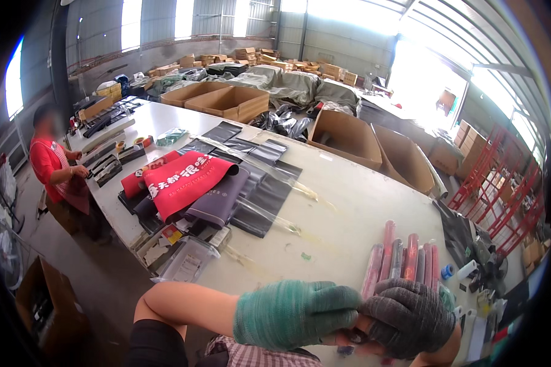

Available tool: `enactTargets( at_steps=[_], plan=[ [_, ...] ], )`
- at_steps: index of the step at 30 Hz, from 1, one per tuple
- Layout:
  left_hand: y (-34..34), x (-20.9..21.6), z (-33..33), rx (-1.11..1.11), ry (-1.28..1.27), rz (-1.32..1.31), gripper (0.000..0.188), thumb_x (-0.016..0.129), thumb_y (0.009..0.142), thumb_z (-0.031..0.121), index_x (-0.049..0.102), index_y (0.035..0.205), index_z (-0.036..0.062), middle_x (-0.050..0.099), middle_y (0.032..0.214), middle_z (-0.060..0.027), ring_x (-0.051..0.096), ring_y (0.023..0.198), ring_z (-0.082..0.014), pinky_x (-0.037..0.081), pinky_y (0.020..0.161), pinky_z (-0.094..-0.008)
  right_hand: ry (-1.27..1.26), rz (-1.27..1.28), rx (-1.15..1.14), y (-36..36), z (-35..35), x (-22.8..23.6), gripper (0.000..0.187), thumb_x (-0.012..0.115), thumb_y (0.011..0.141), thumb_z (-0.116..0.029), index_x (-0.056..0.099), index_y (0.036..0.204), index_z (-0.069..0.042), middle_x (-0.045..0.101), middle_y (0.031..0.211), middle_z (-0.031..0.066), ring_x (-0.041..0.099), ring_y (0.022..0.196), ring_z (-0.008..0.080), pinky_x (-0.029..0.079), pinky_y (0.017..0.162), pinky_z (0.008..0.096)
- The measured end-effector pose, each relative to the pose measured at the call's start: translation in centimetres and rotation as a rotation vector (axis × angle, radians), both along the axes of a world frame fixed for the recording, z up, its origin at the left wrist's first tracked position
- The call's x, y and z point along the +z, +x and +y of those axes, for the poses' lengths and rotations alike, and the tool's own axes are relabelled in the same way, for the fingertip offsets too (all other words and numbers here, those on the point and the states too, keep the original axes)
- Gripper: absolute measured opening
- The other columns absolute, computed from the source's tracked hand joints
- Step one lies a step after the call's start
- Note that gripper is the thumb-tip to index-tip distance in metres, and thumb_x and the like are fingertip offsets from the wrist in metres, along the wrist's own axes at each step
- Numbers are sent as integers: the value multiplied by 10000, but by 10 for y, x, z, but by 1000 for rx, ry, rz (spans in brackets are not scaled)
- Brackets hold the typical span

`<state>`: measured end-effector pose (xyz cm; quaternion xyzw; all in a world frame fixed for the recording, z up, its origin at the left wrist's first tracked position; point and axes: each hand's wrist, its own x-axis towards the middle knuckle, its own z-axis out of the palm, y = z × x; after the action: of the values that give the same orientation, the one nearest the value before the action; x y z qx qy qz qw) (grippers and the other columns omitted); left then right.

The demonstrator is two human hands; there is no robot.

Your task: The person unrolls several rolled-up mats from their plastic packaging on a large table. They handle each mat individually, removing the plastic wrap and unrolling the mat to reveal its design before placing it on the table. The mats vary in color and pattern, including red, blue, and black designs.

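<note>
My left hand [297,312], in a green knit glove, and my right hand [407,315], in a dark grey one, meet at the near edge of the white table [342,229]. Their fingers are closed and pressed together at the tips. Whatever they pinch is hidden beneath the gloves. Just beyond my right hand lie several plastic-wrapped rolls [412,255], red and grey, side by side. Their near ends are covered by the glove. Left of centre, a red printed mat [189,177] drapes over a dark purple mat [221,199] on a pile.
Flat black bags [268,205] spread beside the mats, near a clear plastic bin [188,260]. Blue tape [447,271] lies right of the rolls. Open cartons [346,139] line the far edge. A person in red [52,165] stands at the table's left.
</note>
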<state>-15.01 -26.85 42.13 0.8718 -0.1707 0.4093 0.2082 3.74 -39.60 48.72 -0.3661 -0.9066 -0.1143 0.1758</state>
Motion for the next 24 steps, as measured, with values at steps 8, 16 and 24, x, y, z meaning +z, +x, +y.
enactTargets(
  at_steps=[8, 16, 24],
  plan=[
    [-17, 5, -16, -17, -11, 36, 336, 672, 797, 238, 574, 1054, 45, 526, 1059, -119, 611, 838, -296, 525, 641, -380, 32, 365, 100, -11, -6, -28, 141, 604, 865, -206, 565, 871, -71, 590, 860, 131, 581, 793, 312, 496, 725, 414],
    [-28, 15, -24, 9, 28, 106, 224, 640, 816, 211, 599, 979, 64, 535, 1027, -121, 606, 799, -290, 520, 614, -378, -606, 299, 216, -7, 10, 14, 221, 736, 747, -241, 643, 876, -88, 575, 845, 69, 563, 706, 224, 505, 661, 383],
    [-27, 56, -29, -172, 33, 276, 182, 677, 735, 255, 627, 842, 117, 544, 909, -68, 586, 739, -279, 487, 598, -365, -314, 331, 355, -22, -18, 17, 162, 681, 658, -130, 618, 798, -77, 538, 771, 33, 497, 580, 203, 392, 548, 377]
  ],
)
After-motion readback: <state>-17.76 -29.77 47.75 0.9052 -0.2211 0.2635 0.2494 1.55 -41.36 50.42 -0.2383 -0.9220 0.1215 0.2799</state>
